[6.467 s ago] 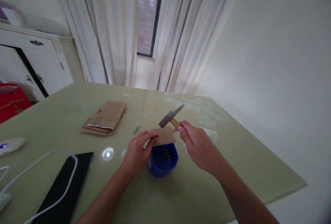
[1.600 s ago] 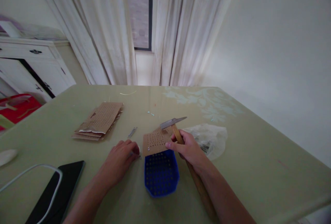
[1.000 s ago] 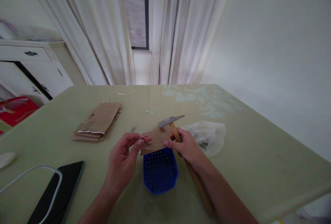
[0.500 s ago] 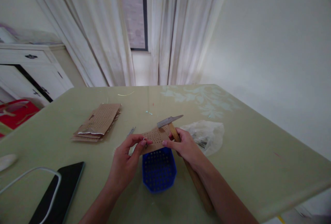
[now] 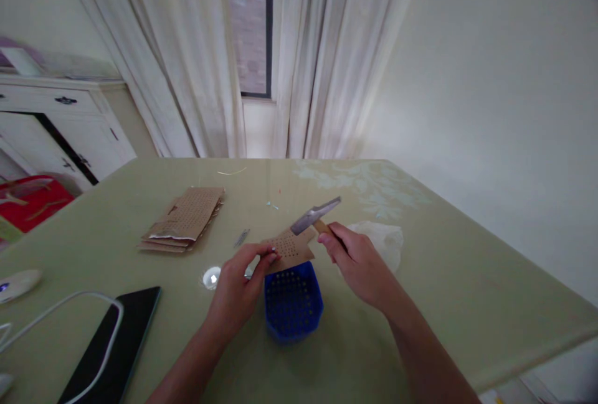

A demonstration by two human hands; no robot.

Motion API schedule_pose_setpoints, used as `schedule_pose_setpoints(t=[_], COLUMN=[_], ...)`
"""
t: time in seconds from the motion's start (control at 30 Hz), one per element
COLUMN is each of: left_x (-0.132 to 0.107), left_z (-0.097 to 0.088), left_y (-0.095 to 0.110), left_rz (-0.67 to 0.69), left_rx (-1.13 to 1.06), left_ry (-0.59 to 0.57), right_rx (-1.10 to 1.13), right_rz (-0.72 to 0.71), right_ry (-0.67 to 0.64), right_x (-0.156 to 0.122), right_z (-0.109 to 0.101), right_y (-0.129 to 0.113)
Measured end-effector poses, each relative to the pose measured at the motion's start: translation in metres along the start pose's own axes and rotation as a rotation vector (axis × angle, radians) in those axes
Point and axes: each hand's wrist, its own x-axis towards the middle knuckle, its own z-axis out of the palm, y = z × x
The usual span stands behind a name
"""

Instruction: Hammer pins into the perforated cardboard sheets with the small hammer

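My right hand (image 5: 357, 261) is wrapped around the wooden handle of a hammer (image 5: 316, 215). The metal head is raised over a piece of brown cardboard (image 5: 292, 251) with rows of small holes. At the cardboard's left edge, my left hand (image 5: 240, 282) has thumb and forefinger pinched together; whatever is between the fingertips is too small to make out. Partly under the cardboard stands a blue basket (image 5: 293, 304) with holes in its base. Behind my right hand lies a translucent plastic bag (image 5: 385, 242), partly hidden.
A stack of perforated cardboard (image 5: 187, 220) lies at the left. Nearer are a black tablet-like slab (image 5: 116, 342), a white cable (image 5: 114, 335) and a white mouse (image 5: 19, 286). Thin metal pieces (image 5: 242, 238) and a small round shiny thing (image 5: 212, 277) lie near my left hand.
My right hand has moved right, off the cardboard, lifting the hammer so its handle no longer slants down along my forearm. My left hand keeps its pinch at the cardboard. The view has shifted slightly.
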Motion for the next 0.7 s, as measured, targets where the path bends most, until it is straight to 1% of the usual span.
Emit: schedule_pose_setpoints(t=[0.1, 0.17, 0.23, 0.33, 0.4, 0.5, 0.63, 0.7], left_x=[0.001, 0.001, 0.002, 0.003, 0.003, 0.003, 0.002, 0.002], left_z=[0.001, 0.002, 0.001, 0.002, 0.002, 0.002, 0.003, 0.003], left_y=[-0.002, -0.001, 0.001, 0.004, 0.006, 0.008, 0.008, 0.008], left_rz=[0.063, 0.095, 0.125, 0.167, 0.174, 0.165, 0.158, 0.139], left_rx=[-0.001, -0.005, -0.014, -0.025, -0.027, -0.028, -0.018, -0.019], left_ry=[0.0, 0.002, -0.01, -0.032, -0.033, -0.02, -0.03, -0.036], right_rx=[-0.178, -0.25, -0.309, -0.407, -0.457, -0.468, -0.491, -0.5], right_rz=[-0.081, -0.098, -0.1, -0.1, -0.097, -0.091, -0.089, -0.077], right_ry=[-0.064, -0.072, -0.09, -0.146, -0.139, -0.088, -0.157, -0.149], right_x=[-0.006, -0.008, -0.008, -0.006, -0.005, -0.006, -0.009, -0.01], right_z=[-0.014, -0.015, -0.013, -0.009, -0.008, -0.008, -0.006, -0.005], right_y=[-0.032, -0.048, -0.057, -0.061, -0.062, -0.064, -0.063, -0.062])
